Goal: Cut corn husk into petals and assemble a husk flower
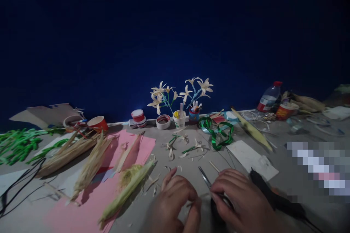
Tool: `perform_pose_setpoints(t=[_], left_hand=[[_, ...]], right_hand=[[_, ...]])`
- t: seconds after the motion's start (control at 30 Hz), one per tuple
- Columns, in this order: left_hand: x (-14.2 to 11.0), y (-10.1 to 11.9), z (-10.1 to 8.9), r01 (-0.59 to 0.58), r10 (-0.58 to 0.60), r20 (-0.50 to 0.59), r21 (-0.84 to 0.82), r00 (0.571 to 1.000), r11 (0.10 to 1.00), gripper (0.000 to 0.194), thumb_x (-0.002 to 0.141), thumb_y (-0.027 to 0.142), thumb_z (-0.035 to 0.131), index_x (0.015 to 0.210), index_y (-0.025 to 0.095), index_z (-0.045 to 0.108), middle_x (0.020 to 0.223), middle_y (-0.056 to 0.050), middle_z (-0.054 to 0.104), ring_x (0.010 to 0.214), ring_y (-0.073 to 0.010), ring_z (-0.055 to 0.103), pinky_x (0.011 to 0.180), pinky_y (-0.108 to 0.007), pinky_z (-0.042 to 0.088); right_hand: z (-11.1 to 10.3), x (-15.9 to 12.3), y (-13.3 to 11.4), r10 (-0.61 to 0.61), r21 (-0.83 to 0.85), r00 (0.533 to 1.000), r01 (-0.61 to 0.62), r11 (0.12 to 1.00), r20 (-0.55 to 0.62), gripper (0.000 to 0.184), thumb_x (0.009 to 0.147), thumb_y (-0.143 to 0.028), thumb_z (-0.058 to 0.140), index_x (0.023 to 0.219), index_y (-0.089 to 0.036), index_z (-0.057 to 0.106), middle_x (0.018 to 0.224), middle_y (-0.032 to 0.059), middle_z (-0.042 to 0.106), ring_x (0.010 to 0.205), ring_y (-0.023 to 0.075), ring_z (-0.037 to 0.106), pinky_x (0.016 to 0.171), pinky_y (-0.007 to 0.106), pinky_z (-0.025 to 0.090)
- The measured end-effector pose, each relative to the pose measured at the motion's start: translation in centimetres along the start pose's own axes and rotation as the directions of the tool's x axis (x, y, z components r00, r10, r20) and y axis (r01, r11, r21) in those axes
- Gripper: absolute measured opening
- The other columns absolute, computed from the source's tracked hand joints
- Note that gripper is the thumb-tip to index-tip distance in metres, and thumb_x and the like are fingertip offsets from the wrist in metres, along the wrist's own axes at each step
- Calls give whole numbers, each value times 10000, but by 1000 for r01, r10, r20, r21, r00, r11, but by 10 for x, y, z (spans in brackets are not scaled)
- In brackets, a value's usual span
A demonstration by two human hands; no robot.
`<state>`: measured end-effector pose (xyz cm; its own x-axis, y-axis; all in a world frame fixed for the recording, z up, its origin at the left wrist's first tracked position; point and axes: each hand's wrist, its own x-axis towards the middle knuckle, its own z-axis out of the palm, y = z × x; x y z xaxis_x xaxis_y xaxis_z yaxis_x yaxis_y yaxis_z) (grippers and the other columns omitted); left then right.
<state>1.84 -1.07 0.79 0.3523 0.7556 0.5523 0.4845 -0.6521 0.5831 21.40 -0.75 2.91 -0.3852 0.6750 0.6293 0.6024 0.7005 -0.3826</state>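
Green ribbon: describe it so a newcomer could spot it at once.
Below the blue wall panel is a gray table. Beyond the right hand, right of the white cup under the pale flowers, lies the green ribbon. Its shiny loose loops set it apart from the flat white paper nearby.

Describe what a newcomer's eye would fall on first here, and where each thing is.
Probably the two pale flower sprays, standing out against the blue wall at the back centre. Next, perhaps, the shiny green ribbon, right of them, and the pink paper at left. At the front, right of centre, the right hand holds scissors.
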Motion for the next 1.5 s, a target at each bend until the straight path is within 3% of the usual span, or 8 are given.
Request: perform_pose_setpoints(t=[0.53, 0.67, 0.9, 1.03, 1.13, 1.23, 1.33, 1.5], left_hand=[[-3, 2, 10, -55, 65, -98, 98, 993, 994, 239, 681, 2, 479, 704, 239, 458, 615, 60, 608, 631, -129, 612, 1031, -454, 356], [-2, 2, 4, -82, 87, -60, 90, 994, 993, 255, 673, -10, 491, 727, 238, 468, 651, 46, 622, 663, -140, 628, 1020, -446, 376], [-5, -2, 7, -61, 66, -69, 73, 995, 995, 238, 708, 3, 484, 715, 241, 494, 648, 34, 638, 676, -153, 628, 1035, -472, 354], [-9, -5, 10, -25, 31, -149, 41, 988, 999, 226, 761, 20, 481, 716, 239, 512, 645, 32, 632, 684, -157, 621, 1061, -501, 291], [-6, -6, 1, -30, 25, -35, -160, 999, 987, 90, 860, 179, 528, 827, 232, 595, 747, -17, 683, 766, -191, 646, 1042, -451, 331], [0, -3, -7, 227, -170, 158, -498, 973, 837, 359, 920, 486, 447, 905, 198, 660, 862, -72, 694, 852, -225, 651, 862, -336, 448], [4, -1, 0, 472, -341, 330, -683, 880, 557, 419, 868, 557, 522, 799, 174, 680, 786, -57, 678, 809, -211, 626, 792, -305, 435], [0, -6, 29, 572, -425, 440, -778, 791, 260, 381, 646, 492, 799, 670, 162, 610, 638, 2, 578, 636, -128, 501, 651, -253, 376]], right_hand=[[-7, -9, 7, 5, -251, 992, -36, 967, -123, 154, 829, -93, 529, 788, -237, 566, 639, -26, 680, 638, 170, 677, 723, 331, 491], [-12, -10, 2, -35, -227, 997, 17, 974, -74, 244, 794, -167, 573, 1032, -223, 583, 889, 26, 755, 843, 207, 708, 832, 353, 506], [-6, -3, 4, -32, -77, 999, 29, 997, -29, 217, 776, -24, 532, 807, -230, 595, 657, -29, 704, 608, 151, 664, 733, 332, 538], [-8, -7, 11, -78, -141, 995, 69, 988, -61, 245, 765, -9, 510, 821, -230, 600, 660, -31, 727, 586, 152, 683, 723, 336, 552], [-15, -11, 16, -150, -181, 988, 143, 973, -28, 255, 799, -35, 533, 940, -217, 641, 784, 5, 782, 693, 172, 726, 803, 349, 564], [-17, -14, 20, -192, -99, 981, 188, 977, -33, 297, 817, -68, 581, 1066, -212, 655, 924, 34, 793, 822, 186, 724, 918, 381, 539], [-10, -15, 24, -169, 46, 983, 172, 984, -68, 345, 829, -56, 573, 1118, -230, 648, 977, 34, 784, 887, 187, 699, 974, 421, 504], [6, -17, 28, -122, 175, 989, 134, 975, -79, 344, 857, -75, 549, 1141, -244, 643, 1017, 37, 776, 939, 200, 694, 986, 460, 500]])
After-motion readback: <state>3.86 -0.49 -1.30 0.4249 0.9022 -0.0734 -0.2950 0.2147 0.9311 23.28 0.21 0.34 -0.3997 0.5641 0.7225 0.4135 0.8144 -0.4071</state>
